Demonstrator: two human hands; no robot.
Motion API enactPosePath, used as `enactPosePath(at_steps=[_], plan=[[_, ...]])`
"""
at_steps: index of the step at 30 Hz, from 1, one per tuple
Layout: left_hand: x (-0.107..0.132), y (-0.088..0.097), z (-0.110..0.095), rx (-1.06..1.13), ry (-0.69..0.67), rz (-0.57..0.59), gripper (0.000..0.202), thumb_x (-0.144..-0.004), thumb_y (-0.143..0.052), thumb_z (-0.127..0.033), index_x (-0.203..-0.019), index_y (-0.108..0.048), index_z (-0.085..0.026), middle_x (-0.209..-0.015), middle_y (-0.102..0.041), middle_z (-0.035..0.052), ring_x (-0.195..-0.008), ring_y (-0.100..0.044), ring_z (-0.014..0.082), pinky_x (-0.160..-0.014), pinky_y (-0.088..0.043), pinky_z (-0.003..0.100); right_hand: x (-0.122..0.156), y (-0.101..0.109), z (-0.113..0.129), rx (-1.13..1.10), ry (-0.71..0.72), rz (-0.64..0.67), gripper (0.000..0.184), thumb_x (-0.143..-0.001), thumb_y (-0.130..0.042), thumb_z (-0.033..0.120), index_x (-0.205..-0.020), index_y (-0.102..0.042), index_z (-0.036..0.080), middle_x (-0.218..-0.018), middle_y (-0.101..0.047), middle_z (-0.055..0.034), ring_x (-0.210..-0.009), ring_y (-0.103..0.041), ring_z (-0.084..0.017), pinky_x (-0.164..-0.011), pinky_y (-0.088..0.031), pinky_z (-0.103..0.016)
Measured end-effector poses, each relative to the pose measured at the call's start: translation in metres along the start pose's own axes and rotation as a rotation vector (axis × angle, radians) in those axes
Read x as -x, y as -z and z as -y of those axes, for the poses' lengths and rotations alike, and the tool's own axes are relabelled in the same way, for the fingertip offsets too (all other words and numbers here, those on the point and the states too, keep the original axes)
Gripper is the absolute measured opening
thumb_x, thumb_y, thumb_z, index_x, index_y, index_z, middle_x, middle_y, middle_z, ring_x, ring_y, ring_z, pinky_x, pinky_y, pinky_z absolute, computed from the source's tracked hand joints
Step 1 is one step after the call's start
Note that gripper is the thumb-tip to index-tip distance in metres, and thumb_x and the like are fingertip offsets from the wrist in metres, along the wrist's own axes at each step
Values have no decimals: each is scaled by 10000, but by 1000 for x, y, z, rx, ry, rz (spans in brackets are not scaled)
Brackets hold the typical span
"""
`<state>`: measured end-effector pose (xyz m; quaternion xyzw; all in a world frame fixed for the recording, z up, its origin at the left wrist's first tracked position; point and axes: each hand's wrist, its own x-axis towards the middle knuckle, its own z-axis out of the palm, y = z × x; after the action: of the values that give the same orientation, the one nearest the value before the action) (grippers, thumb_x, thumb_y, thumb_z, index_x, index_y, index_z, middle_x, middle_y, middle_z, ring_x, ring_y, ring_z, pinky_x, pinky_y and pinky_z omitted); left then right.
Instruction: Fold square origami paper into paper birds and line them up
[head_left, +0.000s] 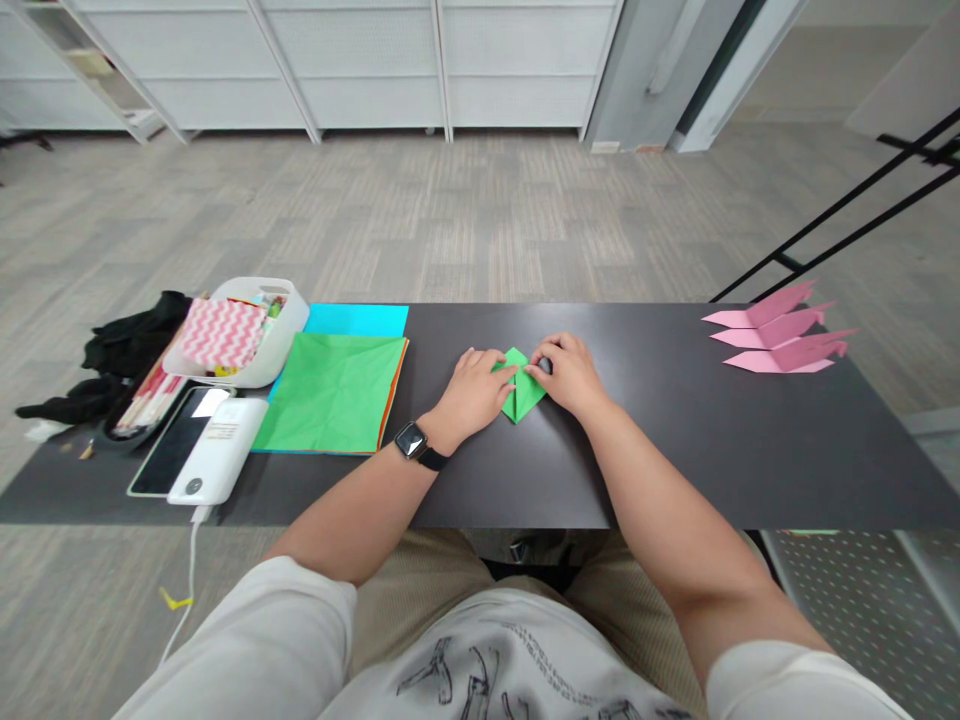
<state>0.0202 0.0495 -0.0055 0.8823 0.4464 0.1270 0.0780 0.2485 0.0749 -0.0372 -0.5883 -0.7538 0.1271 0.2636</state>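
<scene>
A small green origami paper point(515, 405), folded into a diamond with a crease down its middle, lies flat on the dark table in front of me. My left hand point(474, 390), with a watch on the wrist, rests palm down at its left side, the fingers spread and their tips on the paper's left part. At the right corner, my right hand point(568, 372) pinches the paper's edge between bent fingers and thumb. The fingertips of both hands hide parts of the side corners.
Green paper sheets point(330, 390) lie on the left, a blue sheet point(358, 319) behind. Further left are a white basket point(289, 345), a phone point(166, 450), a white power bank point(219, 450) with a cable and black cloth point(135, 335). Folded pink paper birds point(780, 355) stand far right.
</scene>
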Motion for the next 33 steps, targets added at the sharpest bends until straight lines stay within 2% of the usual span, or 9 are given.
enactPosePath(at_steps=[7,12,16,23,28,33], plan=[[1,0,0,6,11,-3,352,-1070,-563,-258,-1384,-722,-273,-1419,-632,93,-1293,-574,282,-1292,-337,559,-3,3,-15,-9,-36,-60,54,-920,-739,295,-955,-771,268,-1204,-624,-120,-1237,-587,-340,-1146,-460,-558],[1,-1,2,-20,47,-17,374,-1060,-557,-247,-1400,-711,-258,-1473,-600,119,-1339,-539,308,-1259,-366,566,-5,8,-12,-14,-98,-156,137,-965,-667,316,-1038,-770,262,-1197,-646,-137,-1211,-593,-353,-1114,-475,-567],[1,-1,1,-43,56,-27,381,-1066,-545,-263,-1413,-700,-242,-1498,-597,126,-1346,-532,324,-1257,-361,572,-3,5,0,-26,-17,-100,87,-947,-722,315,-996,-778,270,-1210,-655,-112,-1224,-602,-333,-1117,-466,-538],[1,-2,1,-66,92,-46,396,-1068,-530,-271,-1433,-683,-260,-1511,-597,130,-1341,-541,335,-1254,-357,615,-4,-4,6,32,-38,-60,78,-931,-771,334,-989,-789,287,-1186,-682,-93,-1181,-606,-333,-1067,-457,-543],[-1,3,-1,-42,42,-33,382,-1056,-549,-224,-1403,-708,-234,-1632,-539,135,-1456,-487,354,-1296,-312,660,-5,-2,8,36,-3,-67,76,-933,-758,311,-993,-803,302,-1174,-702,-87,-1161,-616,-332,-1046,-468,-542],[-2,5,0,-11,-49,-26,424,-1058,-500,-147,-1412,-709,-251,-1636,-572,75,-1477,-504,305,-1323,-303,609,-4,-1,9,46,-7,-66,65,-933,-759,313,-960,-812,289,-1154,-717,-91,-1150,-619,-337,-1049,-461,-554]])
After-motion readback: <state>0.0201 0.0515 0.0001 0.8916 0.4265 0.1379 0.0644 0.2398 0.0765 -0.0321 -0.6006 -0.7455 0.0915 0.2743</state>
